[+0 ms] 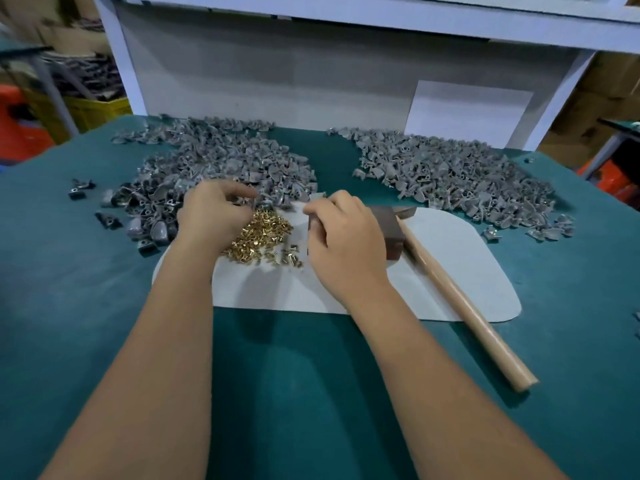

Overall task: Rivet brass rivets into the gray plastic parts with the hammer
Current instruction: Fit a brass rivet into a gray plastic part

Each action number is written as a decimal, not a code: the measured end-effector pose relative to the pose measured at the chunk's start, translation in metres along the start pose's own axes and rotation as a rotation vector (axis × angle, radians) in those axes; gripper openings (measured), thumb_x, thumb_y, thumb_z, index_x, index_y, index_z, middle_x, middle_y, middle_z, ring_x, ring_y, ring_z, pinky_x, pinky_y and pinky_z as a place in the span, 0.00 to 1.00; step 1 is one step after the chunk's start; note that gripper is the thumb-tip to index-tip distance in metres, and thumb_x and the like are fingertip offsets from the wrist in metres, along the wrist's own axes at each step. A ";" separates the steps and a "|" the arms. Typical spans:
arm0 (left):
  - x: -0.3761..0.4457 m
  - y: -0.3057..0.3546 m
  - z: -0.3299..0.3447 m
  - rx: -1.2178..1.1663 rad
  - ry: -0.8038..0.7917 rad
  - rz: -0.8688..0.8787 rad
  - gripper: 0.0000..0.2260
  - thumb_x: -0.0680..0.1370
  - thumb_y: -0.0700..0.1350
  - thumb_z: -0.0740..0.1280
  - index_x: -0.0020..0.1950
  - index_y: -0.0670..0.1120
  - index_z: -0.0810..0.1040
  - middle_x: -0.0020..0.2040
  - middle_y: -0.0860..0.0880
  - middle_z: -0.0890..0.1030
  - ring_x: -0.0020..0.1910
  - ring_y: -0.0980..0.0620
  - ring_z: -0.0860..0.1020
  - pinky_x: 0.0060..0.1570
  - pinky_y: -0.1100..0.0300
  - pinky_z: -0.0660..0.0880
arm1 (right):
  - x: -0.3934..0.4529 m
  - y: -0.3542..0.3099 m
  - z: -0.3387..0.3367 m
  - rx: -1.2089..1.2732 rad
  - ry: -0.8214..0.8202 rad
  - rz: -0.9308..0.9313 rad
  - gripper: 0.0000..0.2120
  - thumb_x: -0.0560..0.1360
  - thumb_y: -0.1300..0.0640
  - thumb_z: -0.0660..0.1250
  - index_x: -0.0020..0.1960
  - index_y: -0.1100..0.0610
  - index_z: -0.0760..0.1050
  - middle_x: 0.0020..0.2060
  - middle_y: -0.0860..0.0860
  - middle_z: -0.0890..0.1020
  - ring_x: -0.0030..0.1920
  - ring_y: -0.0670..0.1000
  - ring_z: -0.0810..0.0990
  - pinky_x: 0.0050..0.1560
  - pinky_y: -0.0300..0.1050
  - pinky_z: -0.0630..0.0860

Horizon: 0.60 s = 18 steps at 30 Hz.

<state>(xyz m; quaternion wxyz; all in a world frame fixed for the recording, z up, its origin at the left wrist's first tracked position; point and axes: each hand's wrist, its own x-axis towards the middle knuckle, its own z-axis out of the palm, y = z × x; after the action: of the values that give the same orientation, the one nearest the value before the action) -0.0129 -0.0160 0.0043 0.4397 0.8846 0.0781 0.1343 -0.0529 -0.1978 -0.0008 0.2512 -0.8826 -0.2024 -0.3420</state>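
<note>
Left hand [216, 211] fingers curled over brass rivets [262, 237] on white mat [450, 271], grip contents unclear, right hand [346, 244] pinching gray plastic part [317, 197], hammer [460, 296] beside it, 2 gray part piles [221, 161] behind

No lettering, label, brand or number that I can read anywhere on my bench. The yellow crate [100, 110] off to my left is too blurred to tell whether it carries print. The pale panel [467, 110] on the backboard looks blank to me.
</note>
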 end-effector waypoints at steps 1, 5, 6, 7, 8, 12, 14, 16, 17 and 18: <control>0.002 -0.003 0.000 0.119 0.006 -0.012 0.12 0.75 0.42 0.69 0.56 0.55 0.82 0.56 0.46 0.83 0.46 0.41 0.80 0.51 0.50 0.79 | -0.001 0.000 0.000 -0.002 0.002 0.007 0.10 0.71 0.65 0.63 0.50 0.61 0.80 0.41 0.57 0.77 0.43 0.58 0.76 0.44 0.51 0.72; 0.000 -0.009 0.007 0.166 0.036 -0.018 0.13 0.75 0.41 0.68 0.57 0.53 0.83 0.59 0.47 0.82 0.54 0.42 0.79 0.56 0.48 0.78 | -0.002 -0.007 0.004 -0.012 -0.027 -0.001 0.11 0.71 0.62 0.61 0.49 0.60 0.81 0.41 0.56 0.78 0.44 0.59 0.76 0.46 0.51 0.72; 0.000 -0.010 0.009 0.132 0.055 -0.012 0.12 0.76 0.39 0.68 0.56 0.51 0.84 0.56 0.46 0.83 0.50 0.42 0.80 0.52 0.48 0.79 | -0.003 -0.009 0.006 -0.016 -0.037 -0.005 0.11 0.71 0.62 0.62 0.49 0.60 0.81 0.41 0.56 0.78 0.44 0.58 0.76 0.46 0.51 0.72; 0.000 -0.012 0.009 0.109 0.072 -0.008 0.12 0.76 0.38 0.68 0.55 0.50 0.84 0.53 0.45 0.84 0.46 0.42 0.80 0.48 0.47 0.80 | -0.004 -0.012 0.007 -0.015 -0.039 -0.009 0.11 0.70 0.62 0.63 0.48 0.59 0.81 0.41 0.55 0.78 0.44 0.58 0.76 0.47 0.50 0.71; 0.000 -0.013 0.010 0.095 0.086 -0.005 0.11 0.76 0.37 0.68 0.55 0.49 0.84 0.50 0.44 0.84 0.42 0.42 0.80 0.45 0.48 0.81 | -0.004 -0.013 0.009 -0.013 -0.035 -0.013 0.10 0.70 0.63 0.63 0.48 0.59 0.81 0.41 0.55 0.77 0.45 0.58 0.76 0.46 0.49 0.70; 0.003 -0.016 0.009 0.056 0.125 0.030 0.08 0.76 0.40 0.71 0.54 0.47 0.85 0.46 0.46 0.85 0.41 0.46 0.81 0.46 0.51 0.80 | -0.005 -0.016 0.011 -0.029 -0.020 -0.014 0.09 0.69 0.64 0.65 0.46 0.59 0.81 0.40 0.55 0.77 0.44 0.58 0.76 0.46 0.49 0.70; 0.003 -0.018 0.009 0.058 0.138 0.036 0.07 0.77 0.42 0.71 0.53 0.48 0.85 0.47 0.48 0.85 0.43 0.48 0.81 0.48 0.51 0.80 | -0.005 -0.016 0.011 -0.071 -0.036 -0.024 0.08 0.68 0.64 0.66 0.45 0.59 0.81 0.39 0.54 0.78 0.44 0.58 0.76 0.46 0.49 0.70; 0.002 -0.019 0.009 0.030 0.149 0.034 0.07 0.77 0.42 0.70 0.52 0.49 0.85 0.46 0.50 0.84 0.44 0.49 0.80 0.49 0.51 0.80 | -0.005 -0.018 0.012 -0.134 -0.079 -0.060 0.07 0.68 0.62 0.65 0.43 0.58 0.80 0.40 0.53 0.78 0.45 0.58 0.76 0.48 0.49 0.68; 0.002 -0.019 0.008 0.015 0.158 0.033 0.07 0.77 0.42 0.69 0.52 0.49 0.85 0.44 0.50 0.83 0.44 0.50 0.80 0.49 0.52 0.79 | -0.005 -0.019 0.012 -0.160 -0.102 -0.079 0.06 0.68 0.61 0.65 0.43 0.58 0.80 0.40 0.52 0.79 0.46 0.57 0.76 0.49 0.49 0.67; 0.002 -0.018 0.008 0.009 0.169 0.036 0.07 0.78 0.42 0.69 0.52 0.49 0.85 0.44 0.51 0.82 0.43 0.50 0.80 0.48 0.53 0.79 | -0.005 -0.020 0.012 -0.177 -0.122 -0.091 0.06 0.69 0.61 0.65 0.42 0.57 0.80 0.40 0.51 0.79 0.47 0.56 0.75 0.50 0.49 0.66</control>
<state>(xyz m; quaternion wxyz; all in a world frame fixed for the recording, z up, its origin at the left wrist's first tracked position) -0.0085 -0.0105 -0.0146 0.4250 0.8733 0.0995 0.2162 -0.0610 -0.1755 -0.0062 0.1438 -0.9104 -0.2261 -0.3151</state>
